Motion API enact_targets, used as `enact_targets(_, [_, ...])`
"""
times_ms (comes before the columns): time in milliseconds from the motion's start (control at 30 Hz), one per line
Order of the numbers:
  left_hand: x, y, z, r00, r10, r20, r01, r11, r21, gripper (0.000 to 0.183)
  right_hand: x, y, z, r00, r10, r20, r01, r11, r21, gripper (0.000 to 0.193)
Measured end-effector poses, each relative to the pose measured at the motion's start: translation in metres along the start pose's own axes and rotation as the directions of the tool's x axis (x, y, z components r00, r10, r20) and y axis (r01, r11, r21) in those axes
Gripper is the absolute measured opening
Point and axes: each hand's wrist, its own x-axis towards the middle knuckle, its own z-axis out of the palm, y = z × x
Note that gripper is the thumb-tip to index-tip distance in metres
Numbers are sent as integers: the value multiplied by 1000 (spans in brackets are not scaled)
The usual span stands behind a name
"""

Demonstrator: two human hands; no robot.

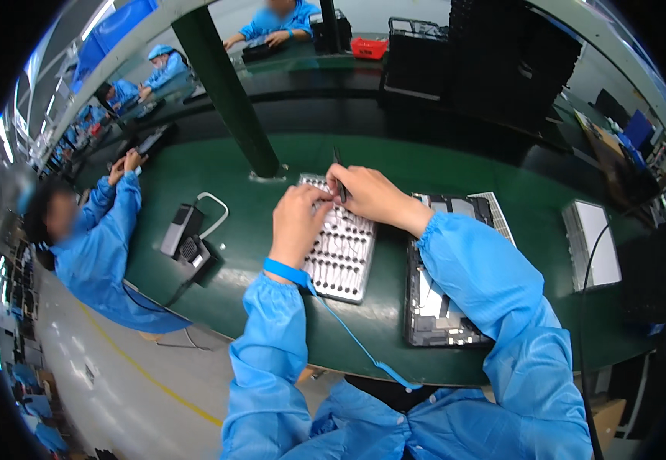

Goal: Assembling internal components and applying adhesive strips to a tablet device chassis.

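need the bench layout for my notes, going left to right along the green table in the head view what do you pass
co-worker in blue → grey and black device with a cable → grey tray dotted with holes → opened dark device → flat grey panel

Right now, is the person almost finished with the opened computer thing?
Not finished, it seems. Done: the dark device lies open, its insides showing. In hand: the right hand holds a thin dark tool over the white screw tray, the left hand resting on it. Left: no cover is on the device yet.
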Motion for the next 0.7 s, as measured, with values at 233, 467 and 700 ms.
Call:
enact_targets(233, [1,5,0,999,-45,-10,44,998,-55,12,4,-3,1,1000,6,10,-6,1000,-2,24])
enact_targets(467, [4,10,-5,993,-72,-98,71,997,-14,9,-1,-3,-4,998,-15,-58,17,999,31,25])
enact_targets(700, [-5,-7,-2,997,-68,-42,68,998,-1,11,1,-1,12,998,-23,-60,24,999,29,30])
